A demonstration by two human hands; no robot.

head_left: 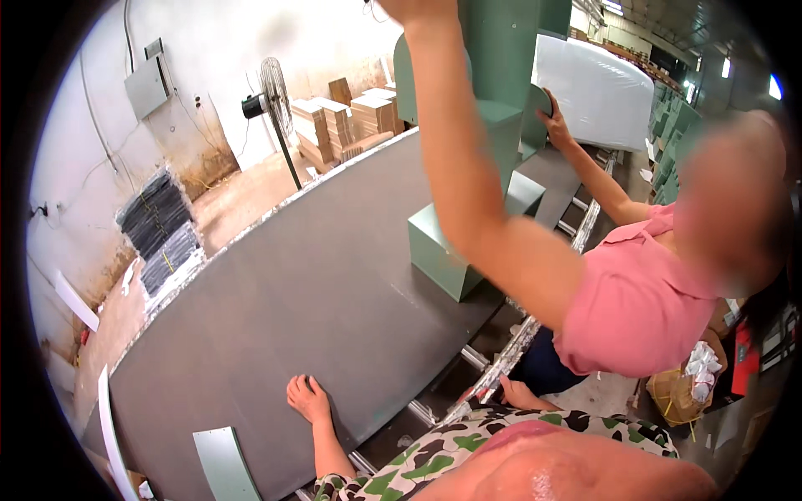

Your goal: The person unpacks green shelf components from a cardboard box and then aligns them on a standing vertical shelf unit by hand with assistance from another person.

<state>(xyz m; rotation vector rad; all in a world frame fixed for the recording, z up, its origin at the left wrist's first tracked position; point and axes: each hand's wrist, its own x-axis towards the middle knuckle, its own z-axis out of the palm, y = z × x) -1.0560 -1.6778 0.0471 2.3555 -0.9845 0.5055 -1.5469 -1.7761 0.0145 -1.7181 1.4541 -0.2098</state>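
Observation:
My left hand (310, 400) rests on the large grey board (276, 309), its fingers loosely spread and holding nothing. A narrow pale-green panel (226, 464) lies on the same board, to the left of that hand. Close to my body, my right hand (525, 394) is beside the metal rail of the roller conveyor (499, 367); its fingers look loose, though partly hidden. Farther off, a green box-shaped piece with a tall column (434, 242) stands on the board. A co-worker in a pink shirt (635, 309) reaches across, one hand (557, 121) on a rounded green panel.
A fan on a stand (274, 100) and stacked flat boards (368, 117) are beyond the far edge. A dark wrapped stack (157, 221) leans at left. At right are a bag of white material (689, 380) and a big white wrapped item (593, 92).

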